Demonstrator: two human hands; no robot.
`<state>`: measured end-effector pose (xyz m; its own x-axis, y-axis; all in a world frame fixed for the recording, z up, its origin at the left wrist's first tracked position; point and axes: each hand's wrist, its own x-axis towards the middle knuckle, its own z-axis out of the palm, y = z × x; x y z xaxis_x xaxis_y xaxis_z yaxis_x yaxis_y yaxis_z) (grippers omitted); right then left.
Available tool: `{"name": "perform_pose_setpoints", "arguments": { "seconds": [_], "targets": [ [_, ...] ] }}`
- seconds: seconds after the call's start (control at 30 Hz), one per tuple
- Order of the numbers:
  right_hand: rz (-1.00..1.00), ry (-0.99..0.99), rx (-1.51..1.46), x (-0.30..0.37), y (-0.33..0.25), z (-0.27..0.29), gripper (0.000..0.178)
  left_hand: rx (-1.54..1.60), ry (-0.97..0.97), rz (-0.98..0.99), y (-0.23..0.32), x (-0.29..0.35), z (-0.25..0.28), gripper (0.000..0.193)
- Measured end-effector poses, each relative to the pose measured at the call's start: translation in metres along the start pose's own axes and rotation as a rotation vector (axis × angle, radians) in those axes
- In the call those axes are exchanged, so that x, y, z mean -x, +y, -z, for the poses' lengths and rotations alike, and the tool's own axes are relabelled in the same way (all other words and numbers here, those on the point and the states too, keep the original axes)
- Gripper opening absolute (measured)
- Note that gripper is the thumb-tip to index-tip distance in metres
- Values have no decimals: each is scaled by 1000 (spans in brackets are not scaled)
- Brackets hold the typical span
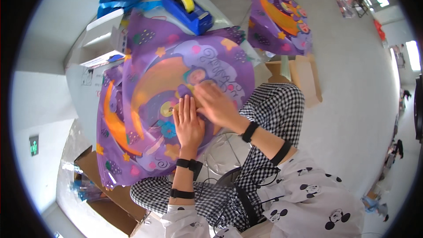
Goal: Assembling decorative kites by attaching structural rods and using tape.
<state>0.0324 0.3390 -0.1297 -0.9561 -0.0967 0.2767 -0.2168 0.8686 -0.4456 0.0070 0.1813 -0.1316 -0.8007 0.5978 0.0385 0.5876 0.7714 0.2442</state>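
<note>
A round, flat purple sheet, like an uninflated foil balloon, carries an orange moon, stars and clouds. It lies in front of me over other purple printed pieces. My left hand rests flat on its middle, fingers stretched out and holding nothing. Just to the right and slightly farther, my right hand is over the same sheet, close to the left fingertips. Motion smears its fingers, so their grip and anything under them cannot be made out.
A blue tape dispenser with a yellow roll stands at the far edge. Blue ribbons and a white box lie far left. Another purple printed piece is at the far right above a cardboard box. An opened carton stands lower left.
</note>
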Motion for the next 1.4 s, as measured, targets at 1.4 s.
{"name": "perform_pose_setpoints", "arguments": {
  "seconds": [1.4],
  "targets": [
    [-154,75,218,-9,-70,-46,60,-243,135,441,-114,103,27,52]
  ]
}}
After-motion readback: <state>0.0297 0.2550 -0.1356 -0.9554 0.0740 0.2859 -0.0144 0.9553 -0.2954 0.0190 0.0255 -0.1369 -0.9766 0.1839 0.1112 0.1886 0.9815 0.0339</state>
